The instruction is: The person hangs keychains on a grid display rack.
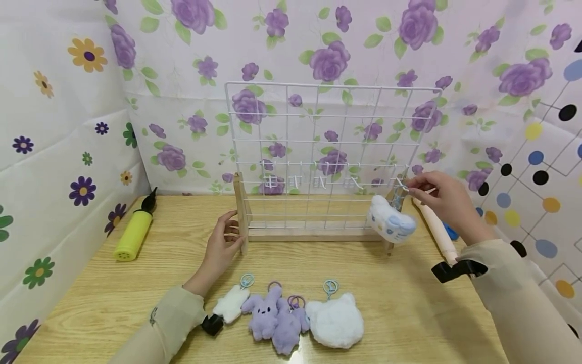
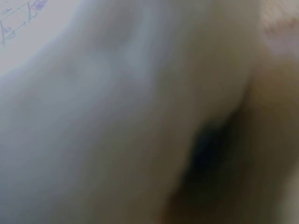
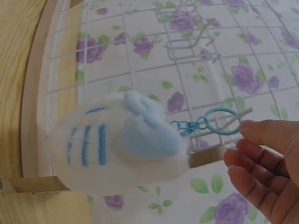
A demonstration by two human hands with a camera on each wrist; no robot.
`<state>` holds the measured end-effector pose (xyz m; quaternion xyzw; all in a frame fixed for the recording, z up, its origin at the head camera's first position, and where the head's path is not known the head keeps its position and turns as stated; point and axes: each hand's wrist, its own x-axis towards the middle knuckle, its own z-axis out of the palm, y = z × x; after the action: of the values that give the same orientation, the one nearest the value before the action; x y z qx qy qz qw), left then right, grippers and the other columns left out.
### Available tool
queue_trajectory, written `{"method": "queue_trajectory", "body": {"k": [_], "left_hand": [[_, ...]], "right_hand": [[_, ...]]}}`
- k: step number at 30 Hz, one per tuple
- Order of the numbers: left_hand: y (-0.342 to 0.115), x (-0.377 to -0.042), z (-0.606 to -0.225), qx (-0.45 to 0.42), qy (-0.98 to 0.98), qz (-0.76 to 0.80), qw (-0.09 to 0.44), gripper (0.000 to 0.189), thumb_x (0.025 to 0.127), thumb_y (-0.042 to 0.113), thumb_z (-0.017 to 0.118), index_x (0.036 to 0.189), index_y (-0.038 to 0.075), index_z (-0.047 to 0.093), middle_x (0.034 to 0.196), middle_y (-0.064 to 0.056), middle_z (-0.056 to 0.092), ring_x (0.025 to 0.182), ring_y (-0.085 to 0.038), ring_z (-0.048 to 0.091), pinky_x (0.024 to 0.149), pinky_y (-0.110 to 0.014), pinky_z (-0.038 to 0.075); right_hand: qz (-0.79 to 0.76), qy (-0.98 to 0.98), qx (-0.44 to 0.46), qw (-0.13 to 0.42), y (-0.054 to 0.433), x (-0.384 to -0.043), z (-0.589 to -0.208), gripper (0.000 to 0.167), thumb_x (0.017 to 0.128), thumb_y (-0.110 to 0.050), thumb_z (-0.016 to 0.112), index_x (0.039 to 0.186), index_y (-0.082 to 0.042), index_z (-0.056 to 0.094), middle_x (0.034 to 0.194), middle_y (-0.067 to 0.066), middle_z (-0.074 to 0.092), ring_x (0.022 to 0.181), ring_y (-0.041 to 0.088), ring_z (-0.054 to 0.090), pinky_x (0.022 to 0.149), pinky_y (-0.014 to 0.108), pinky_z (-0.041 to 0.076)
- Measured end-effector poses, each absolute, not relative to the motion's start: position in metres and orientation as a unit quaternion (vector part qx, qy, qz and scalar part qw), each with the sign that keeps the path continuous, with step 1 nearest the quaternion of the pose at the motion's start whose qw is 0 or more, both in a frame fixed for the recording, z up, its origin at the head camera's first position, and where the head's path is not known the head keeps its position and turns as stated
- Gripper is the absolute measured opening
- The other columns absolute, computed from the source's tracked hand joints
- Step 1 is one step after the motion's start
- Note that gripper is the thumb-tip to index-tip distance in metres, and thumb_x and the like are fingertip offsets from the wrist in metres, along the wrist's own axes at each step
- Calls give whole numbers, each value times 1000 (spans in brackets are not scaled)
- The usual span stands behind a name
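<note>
A white plush cat-head keychain point(image 1: 390, 221) with a blue bow dangles at the right end of a white wire grid rack point(image 1: 313, 143). My right hand point(image 1: 447, 199) pinches the edge of its blue key ring point(image 3: 223, 121) between thumb and fingers. In the right wrist view the ring encircles a white hook point(image 3: 238, 117), near its tip. At the rack's left end, my left hand point(image 1: 220, 247) grips the wooden upright point(image 1: 242, 215), its fingers bent around the post. The left wrist view is mostly a close blur.
In front lie a small white plush point(image 1: 232, 303), purple plush keychains point(image 1: 264, 314) and a white cat-head plush point(image 1: 337, 321). Several hooks point(image 1: 320, 182) line the grid. A yellow hand pump point(image 1: 135, 232) stands at left; a pale roller-like stick point(image 1: 436, 230) lies at right.
</note>
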<state>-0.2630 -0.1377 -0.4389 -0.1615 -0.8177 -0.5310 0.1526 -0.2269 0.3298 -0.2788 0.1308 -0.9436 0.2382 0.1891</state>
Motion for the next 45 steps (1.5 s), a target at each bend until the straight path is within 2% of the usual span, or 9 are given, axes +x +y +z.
{"method": "queue_trajectory", "body": {"k": [4, 10, 13, 18, 26, 33, 37, 42, 45], "left_hand": [[-137, -262, -440, -161, -817, -532, 150, 66, 85, -9, 65, 142, 8, 36, 116, -21, 55, 98, -30, 56, 79, -27, 52], [-137, -263, -442, -164, -819, -528, 155, 67, 84, -8, 65, 142, 8, 36, 116, -20, 55, 98, -30, 57, 80, -29, 53], [-137, -263, -441, -164, -819, -527, 159, 66, 84, -8, 65, 142, 8, 36, 116, -20, 56, 98, -30, 57, 79, -27, 53], [-139, -263, -440, -164, -819, -526, 159, 67, 84, -9, 65, 142, 8, 36, 116, -21, 55, 98, -30, 57, 78, -25, 52], [-139, -263, -441, -153, -816, -539, 141, 64, 87, -6, 64, 143, 8, 36, 118, -21, 55, 102, -33, 56, 83, -36, 53], [-140, -265, -443, -160, -814, -538, 149, 64, 86, -7, 64, 142, 9, 37, 116, -20, 55, 100, -31, 57, 80, -24, 51], [-140, -266, -443, -161, -815, -537, 147, 65, 85, -9, 64, 142, 8, 37, 116, -21, 55, 100, -31, 56, 80, -26, 52], [-139, -266, -443, -162, -814, -539, 147, 65, 85, -9, 64, 142, 8, 37, 116, -21, 55, 99, -31, 57, 82, -38, 54], [-140, -266, -443, -160, -813, -540, 148, 65, 85, -9, 64, 142, 8, 38, 116, -20, 55, 99, -31, 57, 82, -39, 54]], "right_hand": [[265, -937, 113, 198, 335, -220, -284, 21, 96, -24, 59, 109, -10, 68, 101, 11, 66, 67, -3, 56, 59, 14, 48], [271, -929, 111, 224, 339, -209, -283, 22, 96, -22, 59, 110, -6, 66, 99, 12, 66, 67, -10, 54, 59, 10, 46], [270, -929, 99, 234, 338, -204, -282, 22, 95, -24, 60, 110, -9, 66, 96, 0, 66, 67, -10, 55, 59, 9, 45], [279, -924, 114, 236, 335, -194, -280, 21, 95, -23, 60, 111, -10, 65, 92, -19, 57, 69, -4, 57, 61, 10, 46], [265, -907, 177, 276, 323, -176, -288, 14, 90, -10, 66, 104, -7, 69, 96, -17, 60, 75, -11, 53, 65, 5, 45], [267, -892, 231, 282, 301, -170, -303, 18, 84, 0, 70, 101, -6, 69, 93, 5, 68, 76, -10, 53, 64, 7, 46], [276, -890, 241, 270, 292, -168, -314, 20, 82, 3, 70, 100, -6, 69, 93, 5, 68, 75, -9, 55, 64, 8, 48], [289, -892, 242, 250, 282, -165, -326, 20, 83, 2, 70, 101, -7, 68, 94, 1, 66, 76, -6, 55, 64, 11, 49], [292, -891, 250, 244, 276, -165, -333, 21, 82, 2, 71, 100, -9, 68, 92, -1, 66, 76, -5, 56, 63, 12, 49]]}}
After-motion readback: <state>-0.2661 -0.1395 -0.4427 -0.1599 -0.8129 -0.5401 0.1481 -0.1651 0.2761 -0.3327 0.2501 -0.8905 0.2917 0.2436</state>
